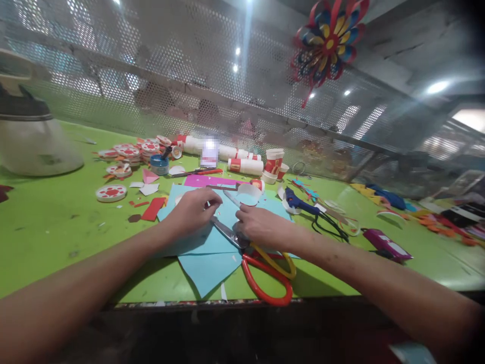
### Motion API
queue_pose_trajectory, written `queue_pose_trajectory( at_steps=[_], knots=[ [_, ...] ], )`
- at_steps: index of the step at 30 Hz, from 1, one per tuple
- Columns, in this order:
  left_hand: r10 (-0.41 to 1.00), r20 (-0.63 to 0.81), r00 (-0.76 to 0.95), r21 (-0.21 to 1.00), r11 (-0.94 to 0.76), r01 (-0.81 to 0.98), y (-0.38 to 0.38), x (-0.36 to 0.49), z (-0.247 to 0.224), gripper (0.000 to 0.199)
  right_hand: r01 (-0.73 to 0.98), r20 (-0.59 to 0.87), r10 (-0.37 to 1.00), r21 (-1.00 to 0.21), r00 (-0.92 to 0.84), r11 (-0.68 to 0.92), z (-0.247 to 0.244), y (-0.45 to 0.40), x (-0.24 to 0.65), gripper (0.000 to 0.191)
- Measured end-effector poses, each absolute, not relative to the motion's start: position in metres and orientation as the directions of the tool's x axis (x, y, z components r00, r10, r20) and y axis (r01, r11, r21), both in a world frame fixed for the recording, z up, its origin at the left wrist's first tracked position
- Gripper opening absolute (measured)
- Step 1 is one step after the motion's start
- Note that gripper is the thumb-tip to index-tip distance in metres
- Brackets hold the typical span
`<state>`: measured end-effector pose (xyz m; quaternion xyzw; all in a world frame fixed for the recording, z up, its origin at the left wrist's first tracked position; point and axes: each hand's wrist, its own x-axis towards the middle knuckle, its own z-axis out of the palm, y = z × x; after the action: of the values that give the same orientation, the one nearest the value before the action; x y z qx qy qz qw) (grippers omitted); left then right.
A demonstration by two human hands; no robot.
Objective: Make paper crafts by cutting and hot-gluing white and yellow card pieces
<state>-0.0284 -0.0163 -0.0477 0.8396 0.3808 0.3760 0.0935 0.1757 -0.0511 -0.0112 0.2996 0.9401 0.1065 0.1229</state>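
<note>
My left hand hovers over light blue paper, its fingers curled and thumb drawn in; anything pinched there is too small to tell. My right hand is closed at the near edge of a short white paper cup piece; what its fingers hold is hidden. Large scissors with red and yellow handles lie partly open on the paper below my right hand. Their blades point toward my left hand, and the handles reach the table's front edge. Part of the scissors is covered by my right hand.
Behind lie stacked paper cups, a blue jar and several red-dotted white discs. At right are a blue glue gun with its cord and a purple box. A large pale container stands left.
</note>
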Motion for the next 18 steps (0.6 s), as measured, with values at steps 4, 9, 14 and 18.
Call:
queue_pose_trajectory(
  at_steps=[4, 9, 14, 18],
  knots=[
    [0.675, 0.616, 0.406, 0.416, -0.716, 0.561, -0.017, -0.03, -0.046, 0.013, 0.457, -0.223, 0.531, 0.312, -0.817, 0.833, -0.014, -0.044, 0.176, 0.02],
    [0.649, 0.649, 0.397, 0.4, -0.735, 0.548, -0.018, -0.033, -0.041, 0.013, 0.514, -0.119, 0.566, 0.299, -0.816, 0.804, -0.019, -0.049, 0.179, 0.016],
    [0.811, 0.537, 0.232, 0.718, -0.583, 0.379, -0.025, -0.034, -0.032, 0.012, 0.716, 0.17, 0.695, 0.148, -0.698, 0.683, -0.007, -0.061, 0.182, 0.014],
    [0.871, 0.415, 0.262, 0.833, -0.479, 0.275, -0.033, -0.022, -0.026, 0.027, 0.81, 0.378, 0.756, -0.026, -0.534, 0.586, 0.006, -0.06, 0.166, 0.014]
  ],
)
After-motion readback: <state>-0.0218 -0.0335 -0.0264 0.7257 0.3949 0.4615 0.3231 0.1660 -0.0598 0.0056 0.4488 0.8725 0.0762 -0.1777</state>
